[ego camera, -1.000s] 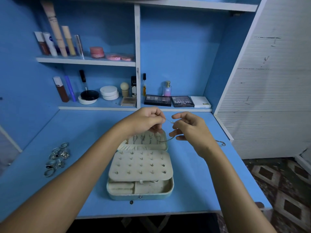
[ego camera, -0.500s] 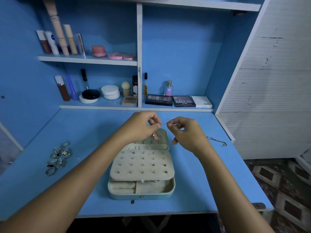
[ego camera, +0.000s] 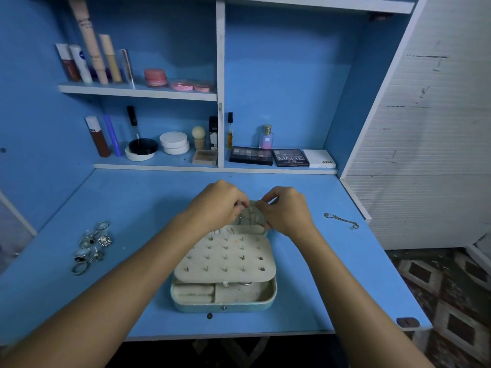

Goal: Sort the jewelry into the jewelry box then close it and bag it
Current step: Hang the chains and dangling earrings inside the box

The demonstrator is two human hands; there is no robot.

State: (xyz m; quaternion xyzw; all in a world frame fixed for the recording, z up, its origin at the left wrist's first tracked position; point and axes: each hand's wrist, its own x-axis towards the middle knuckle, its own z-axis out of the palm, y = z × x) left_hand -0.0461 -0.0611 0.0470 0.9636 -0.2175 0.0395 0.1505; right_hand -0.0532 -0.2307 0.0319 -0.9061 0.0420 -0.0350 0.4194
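Observation:
An open pale teal jewelry box [ego camera: 268, 297] lies in the middle of the blue desk, its cream stud panel folded over the tray. My left hand [ego camera: 216, 205] and my right hand [ego camera: 285, 209] meet over the box's raised lid [ego camera: 252, 219], each pinching an end of a thin silver chain [ego camera: 245, 217] against the lid's hooks. The fingertips hide most of the chain. A cluster of silver rings [ego camera: 91, 245] lies at the desk's left. A second silver chain [ego camera: 341, 220] lies at the right.
Cosmetics fill the two shelves behind: tubes [ego camera: 90, 49], jars [ego camera: 174, 143], a perfume bottle [ego camera: 266, 136], eyeshadow palettes [ego camera: 291, 157]. A white slatted panel [ego camera: 425, 128] stands on the right. The desk's front edge [ego camera: 225, 335] is close to me.
Both hands have dropped lower and come together over the lid. The chain, stretched in the air a second ago, now sits down against the lid's hooks.

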